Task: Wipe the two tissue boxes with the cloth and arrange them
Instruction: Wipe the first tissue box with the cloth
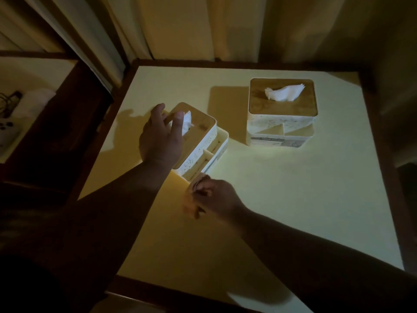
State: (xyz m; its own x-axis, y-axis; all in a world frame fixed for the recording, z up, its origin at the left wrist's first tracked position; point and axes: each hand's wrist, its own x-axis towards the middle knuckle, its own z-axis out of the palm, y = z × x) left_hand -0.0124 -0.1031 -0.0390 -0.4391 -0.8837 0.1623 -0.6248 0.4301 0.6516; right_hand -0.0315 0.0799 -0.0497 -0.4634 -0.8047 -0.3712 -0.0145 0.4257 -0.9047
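Two cream tissue boxes with wooden lids stand on a pale table [293, 211]. The near box [203, 136] sits turned at an angle on the left; my left hand [160, 136] grips its top and left side, partly covering the white tissue poking out. My right hand [214, 195] is closed on a crumpled orange cloth [191, 199] and presses it against the near corner of that box. The far box [282, 114] stands upright and square at the back right, untouched, with a tissue sticking out of its lid.
The table has a dark wooden rim [379, 154]. Curtains [203, 28] hang close behind it. To the left, a lower dark shelf [27, 114] holds a white object and cables. The scene is dim.
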